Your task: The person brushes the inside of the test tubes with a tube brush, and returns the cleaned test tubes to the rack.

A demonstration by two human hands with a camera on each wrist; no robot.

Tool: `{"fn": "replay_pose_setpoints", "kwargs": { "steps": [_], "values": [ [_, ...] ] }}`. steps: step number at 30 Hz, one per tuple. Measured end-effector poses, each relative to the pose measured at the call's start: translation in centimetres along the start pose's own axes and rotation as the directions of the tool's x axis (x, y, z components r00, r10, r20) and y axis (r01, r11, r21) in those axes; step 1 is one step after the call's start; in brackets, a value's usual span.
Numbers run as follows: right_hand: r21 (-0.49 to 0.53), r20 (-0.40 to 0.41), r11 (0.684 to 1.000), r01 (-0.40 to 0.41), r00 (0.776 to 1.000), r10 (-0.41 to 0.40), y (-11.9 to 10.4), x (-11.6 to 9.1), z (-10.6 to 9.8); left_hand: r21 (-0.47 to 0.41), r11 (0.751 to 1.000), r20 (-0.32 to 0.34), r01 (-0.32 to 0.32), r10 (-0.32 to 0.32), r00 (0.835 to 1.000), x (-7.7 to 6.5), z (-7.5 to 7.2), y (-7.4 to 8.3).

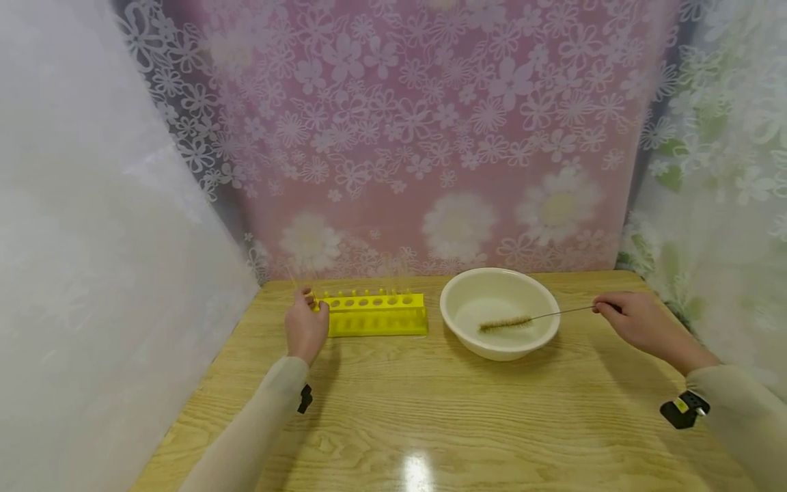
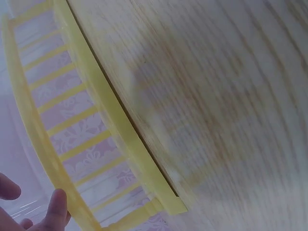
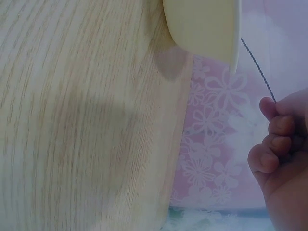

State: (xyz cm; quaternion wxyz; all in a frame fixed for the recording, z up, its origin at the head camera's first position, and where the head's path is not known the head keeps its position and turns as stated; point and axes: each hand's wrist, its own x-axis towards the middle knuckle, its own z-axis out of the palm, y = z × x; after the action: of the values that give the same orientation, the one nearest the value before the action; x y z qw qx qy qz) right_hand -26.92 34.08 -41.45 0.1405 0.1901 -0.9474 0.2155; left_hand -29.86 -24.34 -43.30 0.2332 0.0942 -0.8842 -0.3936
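At the left end of a yellow test tube rack (image 1: 378,326), my left hand (image 1: 305,328) has its thumb and fingers spread apart around the top corner. Faint edges of a clear test tube (image 1: 315,283) show between them. In the left wrist view, the thumb (image 2: 57,207) lies against the rack's top rail. My right hand (image 1: 642,324) pinches the thin twisted-wire handle of a test tube brush (image 1: 505,324), also seen in the right wrist view as a dark wire (image 3: 257,67). The brush's tan bristles hang over the inside of a cream basin (image 1: 486,279).
More clear test tubes (image 1: 395,279) stand at the rack's right end, hard to see against the flowered curtain (image 1: 393,137). The basin stands right of the rack on the wooden table (image 1: 399,403). Curtains also flank the table on both sides.
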Motion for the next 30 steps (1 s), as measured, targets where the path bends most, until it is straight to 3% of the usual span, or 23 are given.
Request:
{"fn": "replay_pose_setpoints", "kwargs": {
  "steps": [7,12,21,30],
  "values": [
    [0.015,0.024,1.000,0.011,1.000,-0.011,0.1,0.3,0.4,-0.010,1.000,-0.022,-0.015,0.014,1.000,-0.9,-0.6,-0.4],
    [0.038,0.054,0.999,-0.003,0.999,0.001,0.1,0.2,0.1,0.013,0.995,-0.047,-0.101,0.102,0.994,-1.8,-0.6,0.3],
    [0.061,0.074,0.998,0.000,0.997,-0.004,-0.1,0.2,0.1,0.030,0.979,0.072,-0.200,0.198,0.978,-3.2,0.8,2.4],
    [0.065,0.075,0.998,0.018,0.997,-0.023,-0.5,0.0,0.2,0.007,0.968,0.161,-0.252,0.248,0.955,-3.1,2.7,4.0]
  ]
}}
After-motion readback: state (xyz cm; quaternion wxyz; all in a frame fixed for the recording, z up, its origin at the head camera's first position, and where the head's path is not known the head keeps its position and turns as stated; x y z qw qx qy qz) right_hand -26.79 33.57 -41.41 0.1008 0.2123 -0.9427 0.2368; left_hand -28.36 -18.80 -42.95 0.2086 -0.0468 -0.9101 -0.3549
